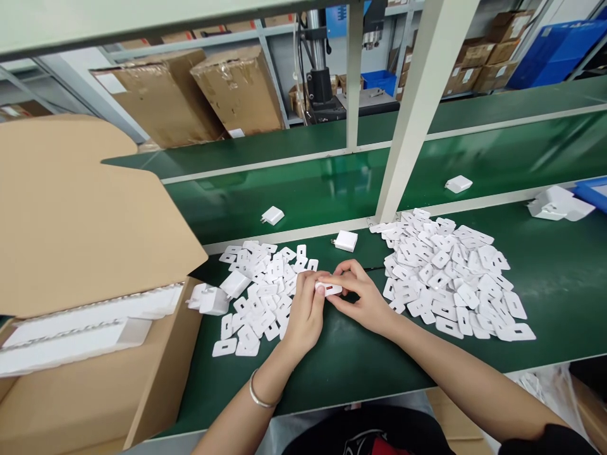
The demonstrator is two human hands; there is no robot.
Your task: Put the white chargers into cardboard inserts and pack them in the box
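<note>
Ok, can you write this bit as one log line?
left hand: holding white charger | right hand: holding it too | flat white pieces: piled both sides

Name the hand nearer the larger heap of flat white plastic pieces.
Right. The right hand is just left of the heap; the left hand is farther left, across the small white charger.

open carton (71,404) left – stacked boxes (237,88), blue crates (554,54) behind

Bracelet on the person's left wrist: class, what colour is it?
Silver; the bracelet shows best in the head view.
</note>
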